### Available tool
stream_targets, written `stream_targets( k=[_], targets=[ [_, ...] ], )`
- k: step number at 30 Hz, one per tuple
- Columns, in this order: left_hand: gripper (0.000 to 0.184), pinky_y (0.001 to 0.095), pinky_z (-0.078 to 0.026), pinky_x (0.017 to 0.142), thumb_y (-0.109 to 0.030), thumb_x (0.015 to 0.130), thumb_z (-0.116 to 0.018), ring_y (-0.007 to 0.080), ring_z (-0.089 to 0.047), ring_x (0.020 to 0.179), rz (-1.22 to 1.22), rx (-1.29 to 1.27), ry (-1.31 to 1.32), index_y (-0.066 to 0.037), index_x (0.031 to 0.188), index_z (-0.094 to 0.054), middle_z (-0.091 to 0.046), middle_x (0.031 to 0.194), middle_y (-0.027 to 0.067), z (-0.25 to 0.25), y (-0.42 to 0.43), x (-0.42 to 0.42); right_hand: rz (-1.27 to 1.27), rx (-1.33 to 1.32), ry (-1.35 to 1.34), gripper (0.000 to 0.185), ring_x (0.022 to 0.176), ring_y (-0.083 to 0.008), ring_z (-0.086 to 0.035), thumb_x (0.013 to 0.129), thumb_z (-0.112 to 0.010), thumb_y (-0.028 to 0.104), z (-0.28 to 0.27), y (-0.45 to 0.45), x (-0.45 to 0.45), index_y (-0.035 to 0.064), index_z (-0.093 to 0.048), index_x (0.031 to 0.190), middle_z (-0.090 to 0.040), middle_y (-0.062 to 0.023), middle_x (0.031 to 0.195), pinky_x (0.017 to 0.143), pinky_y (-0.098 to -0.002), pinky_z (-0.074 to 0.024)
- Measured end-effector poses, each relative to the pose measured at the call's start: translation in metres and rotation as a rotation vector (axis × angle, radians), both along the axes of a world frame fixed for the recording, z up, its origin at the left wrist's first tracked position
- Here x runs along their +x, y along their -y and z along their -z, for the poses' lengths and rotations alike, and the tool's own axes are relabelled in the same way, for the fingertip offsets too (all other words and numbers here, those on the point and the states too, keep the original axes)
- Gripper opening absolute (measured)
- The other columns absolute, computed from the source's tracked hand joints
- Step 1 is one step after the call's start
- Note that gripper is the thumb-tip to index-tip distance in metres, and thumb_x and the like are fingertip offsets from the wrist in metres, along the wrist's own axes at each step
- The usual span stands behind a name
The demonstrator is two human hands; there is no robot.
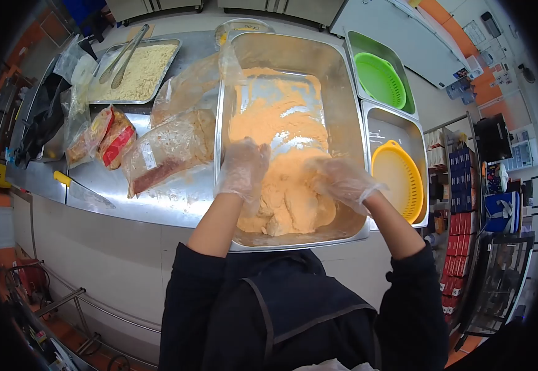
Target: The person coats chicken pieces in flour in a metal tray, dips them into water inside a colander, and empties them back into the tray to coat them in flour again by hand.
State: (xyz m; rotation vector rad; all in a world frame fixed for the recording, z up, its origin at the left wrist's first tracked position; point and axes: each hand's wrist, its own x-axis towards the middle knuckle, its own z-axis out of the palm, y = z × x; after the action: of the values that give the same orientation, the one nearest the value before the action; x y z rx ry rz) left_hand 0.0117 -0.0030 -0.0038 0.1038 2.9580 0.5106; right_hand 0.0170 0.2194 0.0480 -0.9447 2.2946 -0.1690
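A deep metal pan [349, 80] holds loose orange breading flour [281, 123], spread thin at the far end. Several coated pieces [287, 213] lie heaped at its near end, thick with flour; what is under the coating cannot be made out. My left hand [244, 166], in a clear plastic glove, is at the pan's left side with its fingers curled in at the flour. Across the heap, my gloved right hand [343, 179] is over the right side of the flour. Motion blurs its fingers, and flour hides their tips.
To the left are a tray of pale crumbs [151, 71] with tongs [127, 59], bagged food [170, 148], a red-labelled packet [117, 136] and a yellow-handled knife [83, 188]. Green [380, 80] and yellow [399, 179] baskets sit in metal pans on the right.
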Motion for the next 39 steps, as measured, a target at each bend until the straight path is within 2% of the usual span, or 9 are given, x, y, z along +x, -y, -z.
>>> stream_targets(
  k=[3,11,14,21,27,31,34,37,39],
  targets=[
    [0.044,0.0338,-0.048,0.075,-0.030,0.089,-0.046,0.0259,-0.062,0.088,0.511,-0.449,0.011,-0.001,0.121,-0.047,-0.062,0.093,0.0173,-0.023,-0.003,0.020,0.497,0.123,-0.129,0.035,0.102,-0.0305,-0.057,0.089,-0.044,0.022,0.012,-0.016,0.007,0.0024,-0.047,0.118,-0.055,-0.0145,0.118,0.086,-0.0356,-0.0447],
    [0.055,0.0347,-0.027,0.104,-0.047,0.093,-0.026,0.0239,-0.038,0.125,0.330,0.609,0.774,-0.010,0.133,-0.040,-0.042,0.135,0.0157,0.072,-0.019,0.011,0.640,0.244,-0.060,0.064,0.116,-0.0294,-0.048,0.091,-0.038,0.042,0.261,-0.030,0.044,0.0027,-0.022,0.139,-0.041,-0.0215,0.133,0.092,-0.0351,-0.0416],
    [0.056,0.0325,-0.027,0.104,-0.049,0.091,-0.034,0.0244,-0.041,0.122,0.108,0.414,0.736,-0.011,0.131,-0.044,-0.044,0.134,0.0127,0.050,-0.029,0.004,1.521,-0.528,0.722,0.063,0.114,-0.0258,-0.049,0.090,-0.042,0.044,0.140,0.030,0.027,0.0035,-0.028,0.137,-0.044,-0.0151,0.131,0.094,-0.0337,-0.0405],
    [0.054,0.0308,-0.033,0.101,-0.037,0.084,-0.059,0.0203,-0.042,0.120,-0.361,1.489,0.686,-0.008,0.128,-0.046,-0.049,0.126,0.0109,-0.023,-0.015,0.009,1.235,-1.180,1.028,0.055,0.106,-0.0214,-0.053,0.090,-0.047,0.042,0.034,-0.013,0.009,0.0051,-0.040,0.130,-0.057,-0.0071,0.113,0.088,-0.0346,-0.0417],
    [0.046,0.0276,-0.042,0.091,-0.035,0.086,-0.058,0.0162,-0.048,0.113,-0.082,1.194,0.180,-0.002,0.117,-0.051,-0.048,0.125,0.0095,0.052,0.003,0.001,0.385,0.100,0.099,0.057,0.089,-0.0261,-0.057,0.089,-0.038,0.050,-0.037,-0.001,-0.017,-0.0017,-0.053,0.106,-0.057,-0.0216,0.100,0.085,-0.0316,-0.0414],
    [0.032,0.0284,-0.046,0.078,-0.031,0.086,-0.058,0.0154,-0.057,0.095,-0.147,0.502,0.239,-0.002,0.099,-0.058,-0.058,0.109,0.0097,0.033,0.001,-0.017,0.674,0.114,-0.124,0.044,0.116,-0.0304,-0.048,0.090,-0.031,0.019,0.077,0.001,-0.053,0.0076,-0.039,0.132,-0.053,-0.0144,0.123,0.097,-0.0372,-0.0344],
    [0.035,0.0339,-0.045,0.063,-0.036,0.085,-0.057,0.0190,-0.061,0.072,-0.362,1.298,-0.220,-0.001,0.078,-0.059,-0.063,0.079,0.0101,0.104,-0.001,-0.030,0.246,-0.403,-0.626,0.041,0.118,-0.0284,-0.046,0.091,-0.031,0.019,0.115,0.019,-0.054,0.0110,-0.043,0.129,-0.050,-0.0120,0.128,0.099,-0.0380,-0.0340],
    [0.045,0.0386,-0.042,0.055,-0.042,0.083,-0.054,0.0261,-0.057,0.057,-0.115,0.374,-0.261,0.000,0.067,-0.057,-0.055,0.057,0.0123,0.007,0.001,-0.010,0.719,-0.002,0.378,0.040,0.124,-0.0259,-0.040,0.092,-0.030,0.020,0.080,0.057,-0.044,0.0138,-0.044,0.129,-0.040,-0.0084,0.137,0.103,-0.0378,-0.0319],
    [0.049,0.0401,-0.041,0.056,-0.046,0.083,-0.052,0.0300,-0.054,0.057,-0.125,0.413,-0.151,0.001,0.067,-0.056,-0.052,0.056,0.0172,0.011,0.002,-0.014,-0.146,-0.418,-0.043,0.041,0.124,-0.0270,-0.039,0.094,-0.030,0.029,0.134,0.017,-0.043,0.0139,-0.047,0.127,-0.041,-0.0080,0.136,0.103,-0.0380,-0.0318]
  ],
)
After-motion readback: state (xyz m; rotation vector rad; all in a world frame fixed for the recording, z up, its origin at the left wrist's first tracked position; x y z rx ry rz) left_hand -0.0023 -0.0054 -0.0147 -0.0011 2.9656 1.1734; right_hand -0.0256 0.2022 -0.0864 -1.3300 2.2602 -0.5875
